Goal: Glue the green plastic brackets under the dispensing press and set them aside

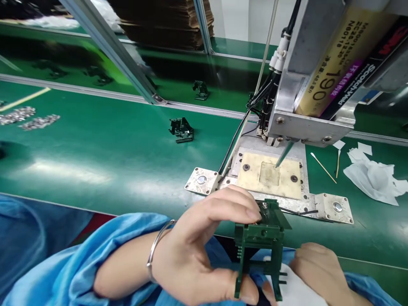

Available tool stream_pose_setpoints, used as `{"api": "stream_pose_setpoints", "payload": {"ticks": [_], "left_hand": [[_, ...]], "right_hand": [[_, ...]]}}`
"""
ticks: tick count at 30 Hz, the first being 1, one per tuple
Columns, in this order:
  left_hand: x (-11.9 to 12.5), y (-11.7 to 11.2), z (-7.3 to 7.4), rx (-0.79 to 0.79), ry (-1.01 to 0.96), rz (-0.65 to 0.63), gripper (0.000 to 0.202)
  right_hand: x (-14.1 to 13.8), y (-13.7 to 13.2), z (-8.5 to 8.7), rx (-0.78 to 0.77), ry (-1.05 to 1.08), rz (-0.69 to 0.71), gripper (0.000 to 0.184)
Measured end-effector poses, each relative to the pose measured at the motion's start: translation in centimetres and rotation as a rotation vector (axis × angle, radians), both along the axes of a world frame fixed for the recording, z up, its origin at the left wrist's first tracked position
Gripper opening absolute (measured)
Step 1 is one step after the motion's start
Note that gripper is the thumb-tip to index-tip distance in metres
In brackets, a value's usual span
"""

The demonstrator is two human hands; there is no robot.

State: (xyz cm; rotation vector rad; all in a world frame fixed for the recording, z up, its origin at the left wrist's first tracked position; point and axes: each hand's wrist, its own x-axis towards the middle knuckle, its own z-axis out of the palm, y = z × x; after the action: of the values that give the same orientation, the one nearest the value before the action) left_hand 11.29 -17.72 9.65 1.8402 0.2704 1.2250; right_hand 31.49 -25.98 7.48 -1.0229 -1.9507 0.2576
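My left hand (pixel 204 246) grips a dark green plastic frame part (pixel 261 242), thumb under its lower leg and fingers over its top, just in front of the table's near edge. A small metal piece sits at the part's top by my fingertips. My right hand (pixel 321 267) rests low at the right of the part, fingers curled near its lower legs over something white; whether it holds anything is hidden. Just beyond stands a metal fixture plate (pixel 270 174) with a yellowish pad, and a dispenser needle (pixel 283 154) points down at it.
A dispenser head with a yellow cartridge (pixel 334 63) hangs over the fixture. A black part (pixel 181 129) lies on the green conveyor belt (pixel 95 144), another (pixel 200 90) farther back. Cotton swabs (pixel 323 168) and white wipes (pixel 372 174) lie at right. Small metal pieces (pixel 28 117) lie far left.
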Motion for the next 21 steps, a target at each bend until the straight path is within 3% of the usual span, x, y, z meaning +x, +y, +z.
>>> {"api": "stream_pose_setpoints", "payload": {"ticks": [8,12,15,18,21], "left_hand": [[0.7,0.1,0.2,0.114,0.014,0.019,0.069],[0.9,-0.3,-0.3,0.107,0.030,0.097,0.065],[-0.5,0.3,-0.8,0.081,0.141,0.169,0.058],[-3.6,4.1,-1.5,0.083,0.368,0.400,0.055],[-6.1,11.2,-0.8,-0.029,0.550,0.780,0.060]], "right_hand": [[-2.7,2.1,0.5,0.319,-0.157,-0.077,0.051],[-2.5,2.5,-0.1,0.244,-0.129,-0.097,0.048],[-0.3,2.5,-0.8,0.094,-0.019,-0.061,0.038],[4.3,3.0,-1.7,0.099,0.033,-0.302,0.023],[10.2,5.2,-3.3,0.308,-0.005,-0.717,0.014]]}}
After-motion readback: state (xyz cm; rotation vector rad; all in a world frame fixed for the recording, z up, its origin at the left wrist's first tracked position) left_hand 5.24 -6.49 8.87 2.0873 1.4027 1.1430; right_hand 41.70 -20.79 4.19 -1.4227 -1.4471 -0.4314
